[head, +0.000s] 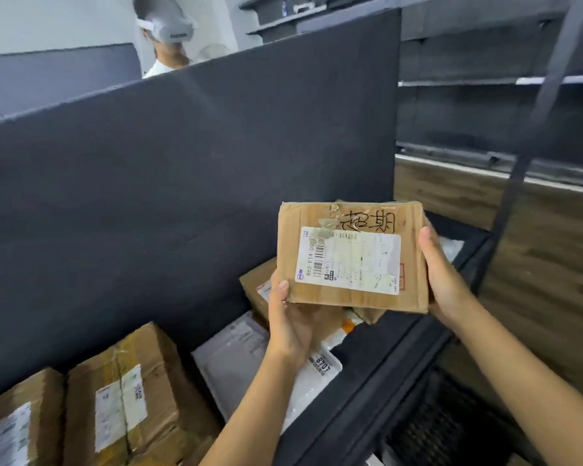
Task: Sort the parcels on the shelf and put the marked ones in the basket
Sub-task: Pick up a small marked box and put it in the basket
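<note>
I hold a small cardboard parcel [350, 257] above the shelf, its top face turned to me. It carries a white shipping label and black handwritten characters near its upper edge. My left hand [288, 326] grips its lower left corner from below. My right hand [446, 277] clasps its right side. A black slatted basket [445, 428] shows at the lower right, below the shelf edge, mostly hidden by my right forearm.
On the black shelf [377, 364] lie two taped cardboard boxes [128, 398] at the lower left, a white plastic mailer [249, 364] and another brown box [258, 287] under the held parcel. A dark partition [182, 169] backs the shelf; a person with a headset [165, 31] stands behind it.
</note>
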Tool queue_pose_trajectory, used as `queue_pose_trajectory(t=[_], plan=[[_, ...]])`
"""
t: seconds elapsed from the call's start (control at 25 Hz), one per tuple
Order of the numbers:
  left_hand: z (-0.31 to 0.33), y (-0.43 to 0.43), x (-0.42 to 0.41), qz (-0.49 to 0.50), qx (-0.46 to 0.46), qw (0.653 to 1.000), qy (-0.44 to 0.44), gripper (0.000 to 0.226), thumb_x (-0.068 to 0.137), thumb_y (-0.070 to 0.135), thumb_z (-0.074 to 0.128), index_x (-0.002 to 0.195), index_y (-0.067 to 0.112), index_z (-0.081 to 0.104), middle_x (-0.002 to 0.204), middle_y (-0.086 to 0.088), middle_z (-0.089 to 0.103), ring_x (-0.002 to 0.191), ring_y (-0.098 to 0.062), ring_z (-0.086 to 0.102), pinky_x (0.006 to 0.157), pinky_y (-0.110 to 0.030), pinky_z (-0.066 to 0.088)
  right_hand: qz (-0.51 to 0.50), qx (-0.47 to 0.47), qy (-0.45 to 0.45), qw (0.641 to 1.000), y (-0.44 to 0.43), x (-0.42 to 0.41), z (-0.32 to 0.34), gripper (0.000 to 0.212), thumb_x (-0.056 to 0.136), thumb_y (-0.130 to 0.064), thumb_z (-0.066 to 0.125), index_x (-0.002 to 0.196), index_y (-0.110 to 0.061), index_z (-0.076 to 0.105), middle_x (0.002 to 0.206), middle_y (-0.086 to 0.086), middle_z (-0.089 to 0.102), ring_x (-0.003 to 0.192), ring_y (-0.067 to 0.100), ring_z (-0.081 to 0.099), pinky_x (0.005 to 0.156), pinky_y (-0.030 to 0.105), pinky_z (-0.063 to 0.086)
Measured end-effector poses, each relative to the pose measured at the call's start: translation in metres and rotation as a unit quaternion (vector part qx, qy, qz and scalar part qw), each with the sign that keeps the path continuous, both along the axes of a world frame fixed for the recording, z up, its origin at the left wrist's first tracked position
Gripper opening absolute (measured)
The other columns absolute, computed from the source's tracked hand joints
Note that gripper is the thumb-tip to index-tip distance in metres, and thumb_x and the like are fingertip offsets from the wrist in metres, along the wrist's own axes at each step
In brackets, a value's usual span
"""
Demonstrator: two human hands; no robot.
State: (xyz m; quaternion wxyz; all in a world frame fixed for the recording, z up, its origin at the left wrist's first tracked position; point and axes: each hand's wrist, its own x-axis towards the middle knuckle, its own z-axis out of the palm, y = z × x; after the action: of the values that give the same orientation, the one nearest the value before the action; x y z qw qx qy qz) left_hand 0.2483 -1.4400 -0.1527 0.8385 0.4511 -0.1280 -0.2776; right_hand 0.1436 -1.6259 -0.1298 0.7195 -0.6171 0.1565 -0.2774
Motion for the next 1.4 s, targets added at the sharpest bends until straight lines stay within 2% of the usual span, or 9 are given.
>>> queue_pose_trajectory(t=[0.2, 0.44, 0.6, 0.76, 0.88, 1.0, 1.2, 1.32, 1.4], plan=[[-0.027, -0.045, -0.055, -0.166, 0.083, 0.983, 0.009, 0.072, 0.066, 0.051, 0.058, 0.128, 0.015, 0.05, 0.124, -0.01, 0.062, 0.107, -0.026, 0.058, 0.077, -0.04, 0.055, -0.224, 0.049, -0.009, 0.973, 0.006, -0.127, -0.05, 0.029, 0.091, -0.048, 0.04, 0.118, -0.044, 0.047, 0.125, -0.015, 0.054, 0.106, -0.012, 0.054, 0.086, 0.015, 0.045], [-0.06, -0.106, -0.138, -0.282, 0.179, 0.942, -0.037, 0.055, 0.08, 0.07, 0.038, 0.104, 0.031, 0.069, 0.104, -0.001, 0.07, 0.098, -0.023, 0.061, 0.086, -0.044, 0.047, -0.375, 0.214, -0.002, 0.902, 0.021, -0.245, -0.124, 0.017, 0.096, -0.042, 0.042, 0.087, -0.029, 0.038, 0.1, -0.002, 0.049, 0.091, 0.011, 0.049, 0.084, 0.035, 0.042], [-0.097, -0.147, -0.2, -0.354, 0.267, 0.894, -0.065, 0.064, 0.087, 0.071, 0.023, 0.13, 0.035, 0.052, 0.13, -0.007, 0.061, 0.122, -0.025, 0.055, 0.099, -0.037, 0.045, -0.45, 0.319, -0.053, 0.833, 0.031, -0.299, -0.178, 0.018, 0.094, -0.04, 0.049, 0.102, -0.025, 0.043, 0.099, 0.002, 0.057, 0.084, 0.016, 0.054, 0.072, 0.035, 0.046], [-0.144, -0.172, -0.264, -0.411, 0.289, 0.862, -0.066, 0.078, 0.073, 0.077, 0.042, 0.142, 0.043, 0.027, 0.138, 0.01, 0.052, 0.125, -0.01, 0.05, 0.111, -0.043, 0.036, -0.508, 0.349, -0.075, 0.784, 0.033, -0.334, -0.223, 0.017, 0.08, -0.042, 0.057, 0.093, -0.033, 0.052, 0.097, -0.004, 0.064, 0.079, 0.011, 0.055, 0.064, 0.028, 0.047], [-0.192, -0.187, -0.301, -0.449, 0.301, 0.839, -0.059, 0.05, 0.095, 0.042, 0.048, 0.139, 0.053, 0.026, 0.142, 0.018, 0.046, 0.129, -0.009, 0.046, 0.111, -0.044, 0.035, -0.499, 0.377, -0.055, 0.778, 0.02, -0.35, -0.261, 0.045, 0.079, -0.043, 0.057, 0.122, -0.03, 0.054, 0.132, -0.001, 0.055, 0.118, 0.019, 0.053, 0.092, 0.046, 0.045], [-0.241, -0.203, -0.313, -0.472, 0.322, 0.818, -0.062, 0.057, 0.099, 0.017, 0.047, 0.142, 0.048, 0.027, 0.142, 0.017, 0.047, 0.127, -0.007, 0.047, 0.112, -0.039, 0.035, -0.501, 0.4, -0.034, 0.767, 0.01, -0.361, -0.296, 0.055, 0.079, -0.042, 0.057, 0.131, -0.027, 0.048, 0.146, 0.004, 0.041, 0.134, 0.027, 0.04, 0.1, 0.053, 0.037], [-0.333, -0.226, -0.313, -0.505, 0.318, 0.8, -0.057, 0.062, 0.098, 0.008, 0.045, 0.148, 0.036, 0.02, 0.138, 0.02, 0.045, 0.122, 0.004, 0.046, 0.092, -0.011, 0.044, -0.447, 0.414, 0.098, 0.787, -0.003, -0.378, -0.37, 0.045, 0.086, -0.042, 0.05, 0.129, -0.032, 0.049, 0.131, -0.004, 0.057, 0.12, 0.017, 0.051, 0.1, 0.043, 0.038], [-0.39, -0.227, -0.306, -0.507, 0.341, 0.79, -0.051, 0.065, 0.098, 0.0, 0.043, 0.15, 0.027, 0.015, 0.145, 0.012, 0.037, 0.128, -0.004, 0.039, 0.09, -0.006, 0.042, -0.44, 0.399, 0.175, 0.785, -0.012, -0.383, -0.419, 0.02, 0.097, -0.017, 0.043, 0.113, -0.02, 0.055, 0.107, -0.008, 0.062, 0.096, 0.005, 0.057, 0.082, 0.019, 0.045], [-0.431, -0.227, -0.299, -0.512, 0.35, 0.782, -0.056, 0.064, 0.097, -0.003, 0.042, 0.15, 0.022, 0.015, 0.151, 0.004, 0.032, 0.133, -0.009, 0.035, 0.101, -0.014, 0.041, -0.408, 0.385, 0.225, 0.797, -0.018, -0.38, -0.454, 0.017, 0.098, -0.013, 0.041, 0.108, -0.016, 0.054, 0.11, 0.002, 0.062, 0.103, 0.013, 0.058, 0.084, 0.022, 0.045]])
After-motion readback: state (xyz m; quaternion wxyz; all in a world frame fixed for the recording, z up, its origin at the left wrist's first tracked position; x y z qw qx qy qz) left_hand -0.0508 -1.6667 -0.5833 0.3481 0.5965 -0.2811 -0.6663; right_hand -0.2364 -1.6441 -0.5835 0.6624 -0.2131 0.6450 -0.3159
